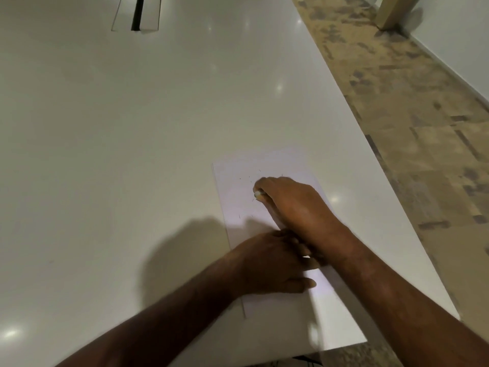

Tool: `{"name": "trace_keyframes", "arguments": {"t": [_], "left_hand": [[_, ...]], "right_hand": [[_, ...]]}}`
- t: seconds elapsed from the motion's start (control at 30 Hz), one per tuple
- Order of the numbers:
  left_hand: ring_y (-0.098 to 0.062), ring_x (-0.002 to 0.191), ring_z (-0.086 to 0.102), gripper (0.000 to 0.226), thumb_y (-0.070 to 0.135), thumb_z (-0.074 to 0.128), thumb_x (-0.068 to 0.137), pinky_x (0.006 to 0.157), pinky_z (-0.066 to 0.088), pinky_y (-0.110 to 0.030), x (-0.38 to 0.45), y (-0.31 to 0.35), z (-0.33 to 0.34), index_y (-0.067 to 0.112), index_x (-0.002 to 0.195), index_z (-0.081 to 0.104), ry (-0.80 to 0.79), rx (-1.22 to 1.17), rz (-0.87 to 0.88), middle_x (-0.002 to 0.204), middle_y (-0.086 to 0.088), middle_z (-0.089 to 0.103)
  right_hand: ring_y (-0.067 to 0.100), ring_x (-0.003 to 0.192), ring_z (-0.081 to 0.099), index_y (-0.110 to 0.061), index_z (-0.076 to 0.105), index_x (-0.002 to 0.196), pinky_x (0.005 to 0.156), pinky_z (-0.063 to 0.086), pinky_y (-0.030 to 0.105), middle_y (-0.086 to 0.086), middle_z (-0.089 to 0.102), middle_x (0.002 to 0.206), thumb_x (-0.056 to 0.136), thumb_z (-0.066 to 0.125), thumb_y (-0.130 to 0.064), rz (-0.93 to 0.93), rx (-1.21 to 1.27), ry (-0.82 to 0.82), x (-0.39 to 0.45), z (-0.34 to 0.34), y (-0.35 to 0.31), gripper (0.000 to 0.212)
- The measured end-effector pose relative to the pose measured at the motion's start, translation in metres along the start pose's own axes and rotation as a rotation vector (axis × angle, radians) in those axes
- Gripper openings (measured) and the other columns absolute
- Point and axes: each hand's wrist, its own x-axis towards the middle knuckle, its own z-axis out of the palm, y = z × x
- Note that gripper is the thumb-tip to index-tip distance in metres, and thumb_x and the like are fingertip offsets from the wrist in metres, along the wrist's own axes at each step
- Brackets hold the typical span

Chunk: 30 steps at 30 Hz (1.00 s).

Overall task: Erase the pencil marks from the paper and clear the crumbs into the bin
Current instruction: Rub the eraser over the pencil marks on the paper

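A white sheet of paper [238,186] lies on the white table near its right edge. My right hand [293,202] rests on the sheet's upper half, fingers closed on a small pale eraser [257,193] that touches the paper. Small dark crumbs [250,178] are scattered around the fingertips. My left hand [270,263] lies flat on the sheet's lower half with its fingers together, pinning the sheet down; its fingertips lie under my right wrist. No bin is in view.
The glossy white table [119,141] stretches far to the left and back. A narrow slot with a dark gap [137,14] is set in it at the far end. Patterned brown carpet [412,123] runs along the table's right edge.
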Motion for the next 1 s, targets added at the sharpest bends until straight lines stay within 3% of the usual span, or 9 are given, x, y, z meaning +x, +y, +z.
{"name": "trace_keyframes", "arguments": {"t": [0.23, 0.4, 0.6, 0.7, 0.8, 0.87, 1.0], "left_hand": [[-0.022, 0.127, 0.054, 0.049, 0.046, 0.054, 0.104, 0.113, 0.036, -0.037, 0.001, -0.001, 0.003, 0.019, 0.145, 0.057, 0.053, 0.021, 0.034, 0.139, -0.003, 0.063], [-0.025, 0.123, 0.059, 0.047, 0.042, 0.061, 0.102, 0.109, 0.043, -0.04, 0.002, 0.0, -0.002, 0.016, 0.141, 0.061, 0.103, -0.001, 0.039, 0.136, -0.005, 0.066], [-0.02, 0.131, 0.04, 0.047, 0.039, 0.068, 0.099, 0.116, 0.026, -0.033, 0.001, 0.002, -0.004, 0.014, 0.139, 0.063, 0.15, 0.001, 0.058, 0.137, -0.006, 0.066], [-0.018, 0.13, 0.04, 0.045, 0.038, 0.068, 0.099, 0.119, 0.023, -0.03, 0.001, 0.001, -0.006, 0.013, 0.135, 0.066, 0.147, 0.005, 0.051, 0.132, -0.006, 0.069], [-0.021, 0.119, 0.062, 0.036, 0.035, 0.065, 0.101, 0.113, 0.039, -0.033, 0.0, 0.004, -0.009, 0.01, 0.126, 0.069, 0.092, -0.078, 0.001, 0.122, -0.006, 0.073], [-0.023, 0.099, 0.071, 0.027, 0.031, 0.068, 0.1, 0.096, 0.055, -0.034, -0.001, 0.005, -0.012, 0.008, 0.115, 0.072, 0.063, -0.152, -0.026, 0.108, -0.006, 0.076], [-0.022, 0.082, 0.073, 0.023, 0.03, 0.072, 0.098, 0.082, 0.06, -0.034, -0.002, 0.003, -0.012, 0.008, 0.103, 0.075, 0.07, -0.189, -0.047, 0.094, -0.006, 0.077]], "right_hand": [[0.015, 0.085, 0.053, -0.03, 0.057, 0.11, 0.068, 0.052, 0.04, -0.011, 0.063, 0.096, 0.11, 0.046, -0.031, -0.086, 0.038, 0.011, 0.011, -0.001, 0.001, 0.011], [0.015, 0.089, 0.054, -0.032, 0.059, 0.112, 0.069, 0.051, 0.039, -0.012, 0.065, 0.101, 0.11, 0.045, -0.032, -0.11, 0.046, 0.002, 0.01, -0.001, 0.005, 0.014], [0.014, 0.087, 0.057, -0.032, 0.058, 0.109, 0.072, 0.055, 0.04, -0.012, 0.065, 0.096, 0.11, 0.049, -0.031, -0.076, 0.046, -0.004, 0.017, -0.005, -0.001, 0.009], [0.014, 0.086, 0.06, -0.032, 0.06, 0.108, 0.076, 0.055, 0.039, -0.011, 0.067, 0.095, 0.111, 0.05, -0.036, 0.0, 0.152, 0.056, 0.01, -0.012, -0.002, 0.011], [0.015, 0.086, 0.056, -0.032, 0.059, 0.109, 0.074, 0.054, 0.04, -0.011, 0.065, 0.096, 0.11, 0.048, -0.035, -0.087, 0.142, -0.002, 0.016, -0.006, -0.017, 0.012], [0.016, 0.086, 0.051, -0.031, 0.058, 0.109, 0.072, 0.051, 0.041, -0.011, 0.062, 0.096, 0.11, 0.045, -0.033, -0.132, 0.099, -0.028, 0.016, 0.003, -0.022, 0.013], [0.02, 0.087, 0.051, -0.028, 0.058, 0.109, 0.069, 0.05, 0.042, -0.007, 0.063, 0.099, 0.109, 0.047, -0.027, -0.149, 0.067, -0.055, 0.004, 0.012, -0.016, 0.011]]}}
